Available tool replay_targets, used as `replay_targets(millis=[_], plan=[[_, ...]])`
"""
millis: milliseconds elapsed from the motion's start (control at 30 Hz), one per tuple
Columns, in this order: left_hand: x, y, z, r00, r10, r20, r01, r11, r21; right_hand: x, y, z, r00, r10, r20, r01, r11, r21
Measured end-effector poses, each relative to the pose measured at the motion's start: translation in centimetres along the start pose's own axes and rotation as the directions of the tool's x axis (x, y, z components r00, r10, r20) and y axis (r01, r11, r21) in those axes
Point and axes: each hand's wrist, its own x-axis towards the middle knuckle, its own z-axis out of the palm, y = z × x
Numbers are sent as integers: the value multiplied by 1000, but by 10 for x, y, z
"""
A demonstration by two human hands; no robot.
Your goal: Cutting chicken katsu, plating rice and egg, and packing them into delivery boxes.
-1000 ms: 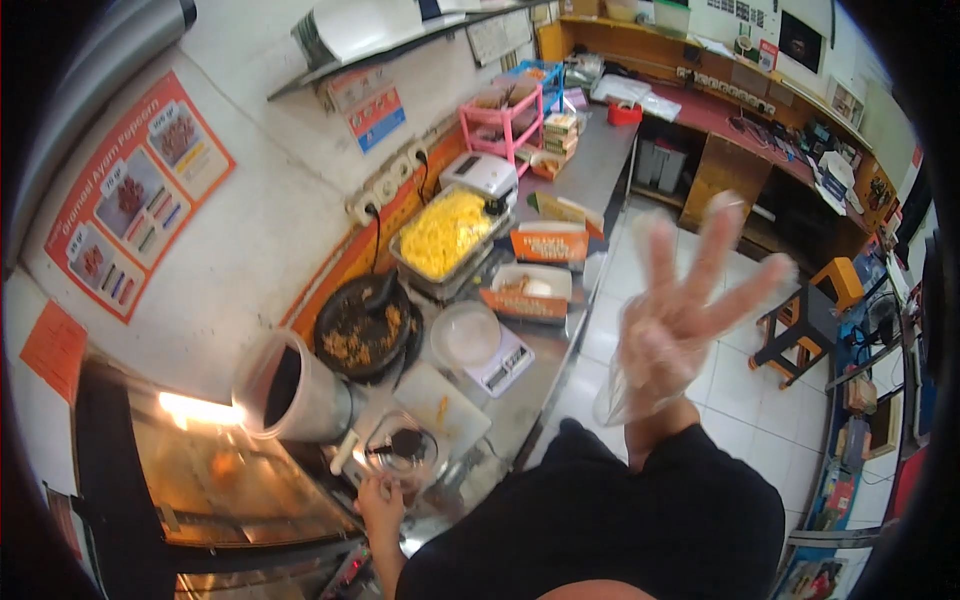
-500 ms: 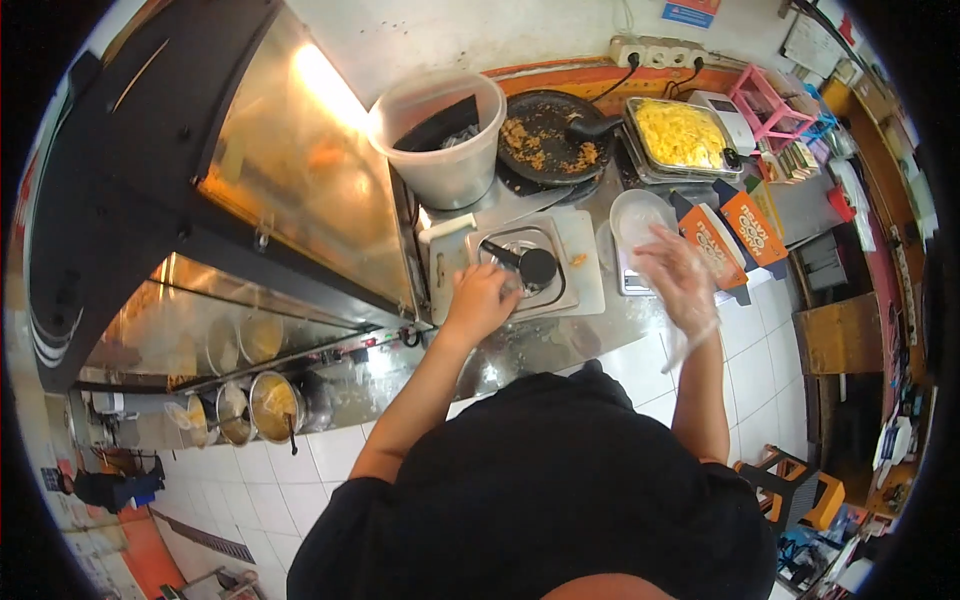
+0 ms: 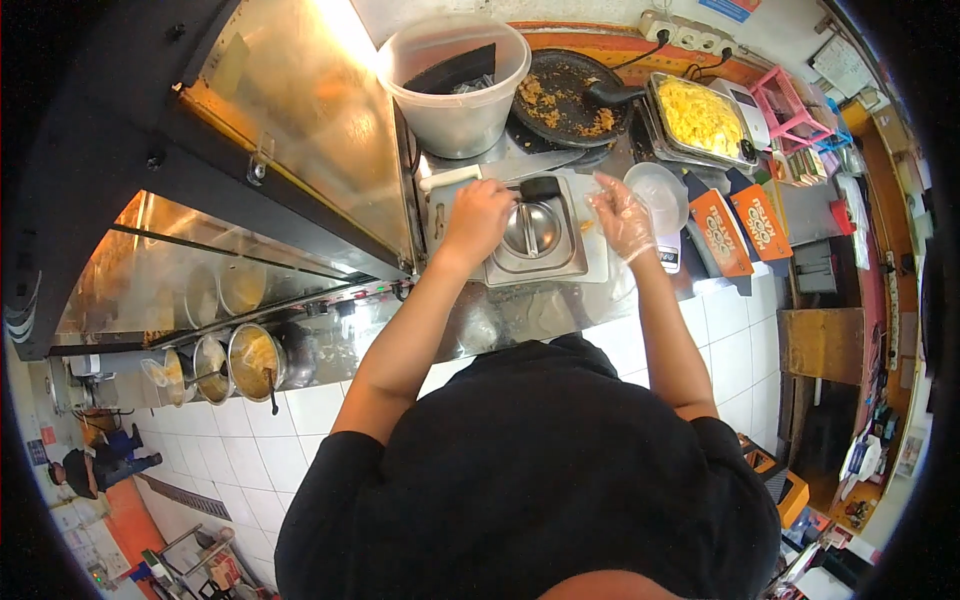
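Note:
My left hand is closed at the left edge of a square metal pan, around the handle end of a black scoop. The scoop's head rests over the pan's far edge. A round steel lid with a raised bar handle sits in the pan, on a white cutting board. My right hand, in a clear plastic glove, hovers right of the pan with its fingers apart and nothing visible in them. Just beyond it, a clear plastic bowl stands on a white kitchen scale.
A white-handled knife lies behind the pan. Farther back are a translucent bucket, a black stone mortar with a pestle, and a tray of yellow food. Orange boxes stand right; a glass display case stands left.
The steel lid now shows in the pan, and the scoop has shifted to its far edge. My left hand has moved farther away from me; my right hand has come left, away from the bowl.

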Motion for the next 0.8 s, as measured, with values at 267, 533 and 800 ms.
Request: replay_targets(millis=[267,533,800], plan=[[-43,17,-16,736,-677,18,395,408,-823,2,-53,86,925,276,263,-28,737,-675],[-68,34,-30,708,-701,83,284,176,-942,121,-66,62,788,369,493,125,688,-715],[-67,27,-22,682,-697,222,473,189,-861,165,-17,102,626,576,525,126,590,-797]])
